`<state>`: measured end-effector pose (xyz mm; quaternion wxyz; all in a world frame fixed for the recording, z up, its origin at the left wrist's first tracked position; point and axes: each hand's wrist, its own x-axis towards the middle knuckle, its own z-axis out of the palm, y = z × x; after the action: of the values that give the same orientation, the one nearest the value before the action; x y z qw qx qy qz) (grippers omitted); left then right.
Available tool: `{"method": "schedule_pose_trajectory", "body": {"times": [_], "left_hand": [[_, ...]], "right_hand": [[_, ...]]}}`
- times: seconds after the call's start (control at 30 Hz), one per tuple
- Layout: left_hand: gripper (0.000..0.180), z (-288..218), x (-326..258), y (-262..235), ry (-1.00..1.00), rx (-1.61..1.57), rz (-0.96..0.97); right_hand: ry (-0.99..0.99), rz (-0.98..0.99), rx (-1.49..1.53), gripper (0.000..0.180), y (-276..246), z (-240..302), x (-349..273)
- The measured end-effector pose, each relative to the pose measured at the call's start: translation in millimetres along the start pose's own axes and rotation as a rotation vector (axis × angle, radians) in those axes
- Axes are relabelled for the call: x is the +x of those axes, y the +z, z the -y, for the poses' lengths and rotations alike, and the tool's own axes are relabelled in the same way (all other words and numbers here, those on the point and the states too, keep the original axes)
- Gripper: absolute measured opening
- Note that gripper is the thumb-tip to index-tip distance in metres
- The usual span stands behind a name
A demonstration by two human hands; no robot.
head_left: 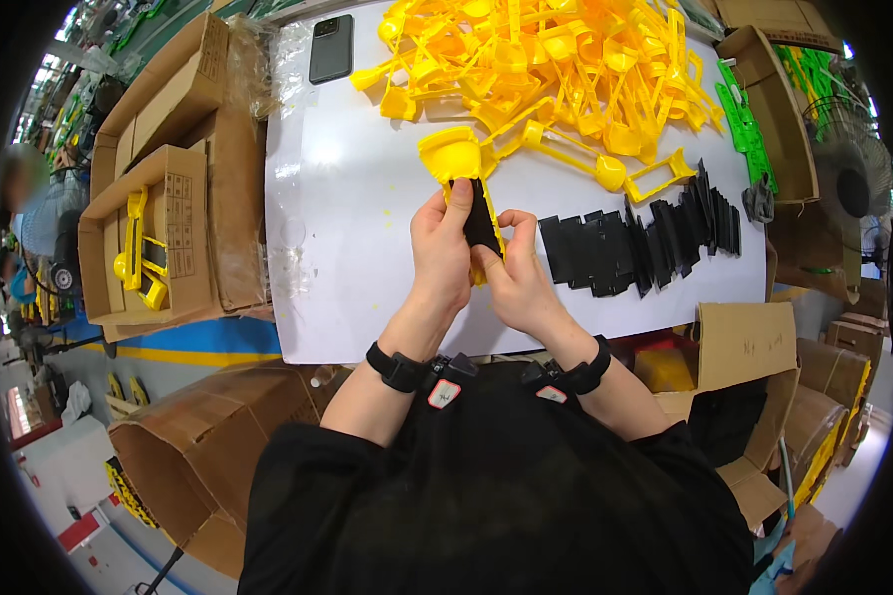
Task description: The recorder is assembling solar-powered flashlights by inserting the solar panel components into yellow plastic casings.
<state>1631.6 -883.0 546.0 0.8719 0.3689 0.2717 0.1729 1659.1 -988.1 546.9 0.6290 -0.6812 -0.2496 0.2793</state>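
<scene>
Both hands grip one yellow plastic part over the near middle of the table, its wide cupped end pointing away from me. A black strip lies along the part's frame, between my hands. My left hand is closed round the left side, thumb pressed on the strip's upper end. Closed on the lower right side, my right hand has its thumb near the strip's lower end. Just right of it, several black strips lie in an overlapping row. A large heap of similar yellow parts covers the far side.
A dark phone lies at the table's far left. Left of the table, a cardboard box holds a few yellow parts. Green plastic pieces lie along the right edge. Open cartons stand near my left and right sides.
</scene>
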Motion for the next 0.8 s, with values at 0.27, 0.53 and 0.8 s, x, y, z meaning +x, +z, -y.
{"method": "schedule_pose_trajectory", "body": {"times": [0.27,0.53,0.8], "left_hand": [[0.029,0.6,-1.4,1.6,0.127,0.14,0.066],[0.025,7.7,11.8,-27.1,0.119,0.759,0.084],[0.025,8.6,-12.4,-28.1,0.179,0.714,0.204]], "right_hand": [[0.063,-0.045,0.084,0.023,-3.8,-9.5,4.5],[0.036,0.131,0.059,0.033,-28.2,-27.1,13.8],[-0.004,0.054,-0.032,0.028,-30.3,-32.7,7.3]]}}
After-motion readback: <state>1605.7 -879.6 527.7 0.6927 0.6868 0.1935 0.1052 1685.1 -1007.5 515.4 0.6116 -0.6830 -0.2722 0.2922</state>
